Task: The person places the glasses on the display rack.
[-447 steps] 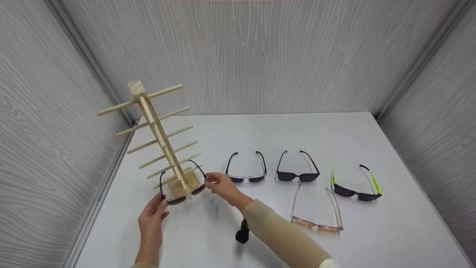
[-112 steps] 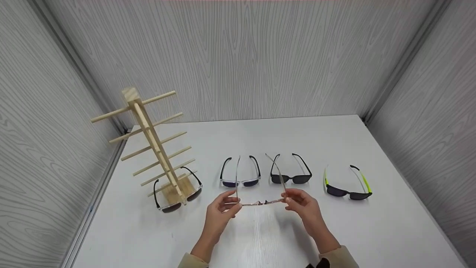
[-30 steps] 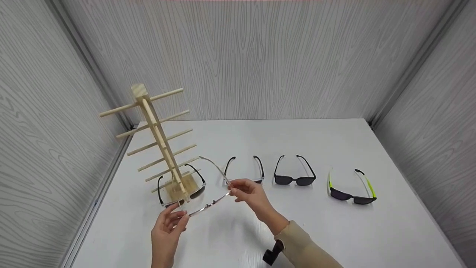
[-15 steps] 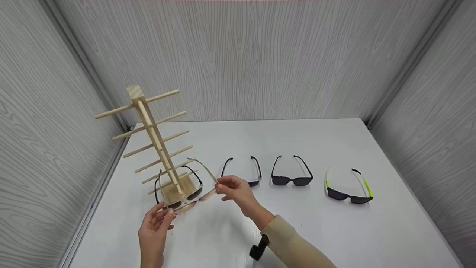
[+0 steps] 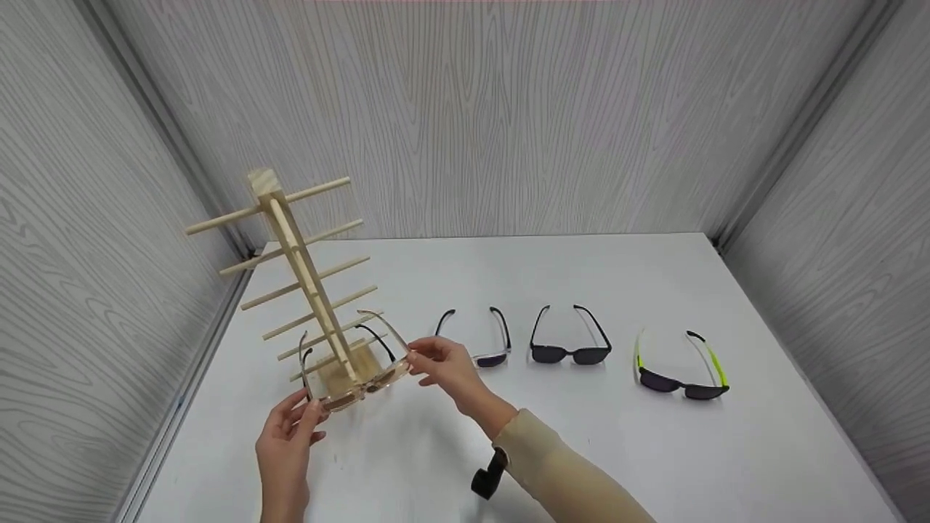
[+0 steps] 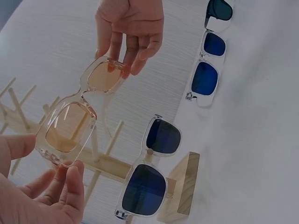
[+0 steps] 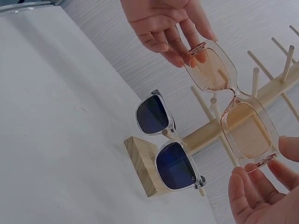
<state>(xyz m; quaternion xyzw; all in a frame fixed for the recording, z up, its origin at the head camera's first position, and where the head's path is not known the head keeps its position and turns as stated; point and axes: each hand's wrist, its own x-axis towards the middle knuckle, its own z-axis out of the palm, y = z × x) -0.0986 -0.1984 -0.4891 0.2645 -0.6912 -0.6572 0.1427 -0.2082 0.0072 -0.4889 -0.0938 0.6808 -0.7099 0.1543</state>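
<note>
Both hands hold a pair of clear-framed sunglasses with peach lenses (image 6: 70, 126), arms unfolded. The left hand (image 5: 287, 443) pinches one hinge corner between thumb and fingers; the right hand (image 5: 450, 374) pinches the opposite corner. The glasses overlap the front of a wooden display stand (image 5: 298, 261) near its lower pegs in the head view, their arms pointing back along either side of its post. Below them, clear-framed sunglasses with dark blue lenses (image 7: 175, 165) hang at the stand's lowest peg, just above its wooden base (image 7: 142, 165). In the head view the peach pair partly covers them.
Along the white table (image 5: 581, 465) right of the stand lie clear-and-black sunglasses (image 5: 492, 359), partly behind the right hand, then black sunglasses (image 5: 570, 354) and black-and-yellow-green sunglasses (image 5: 683, 385). A black wrist device (image 5: 488, 476) hangs under the right sleeve. Grey wood-patterned walls enclose the table.
Earlier the hands set the dark blue pair on the lowest peg while the peach glasses lay on the table. Since then both hands have lifted the peach pair and brought it left to the stand.
</note>
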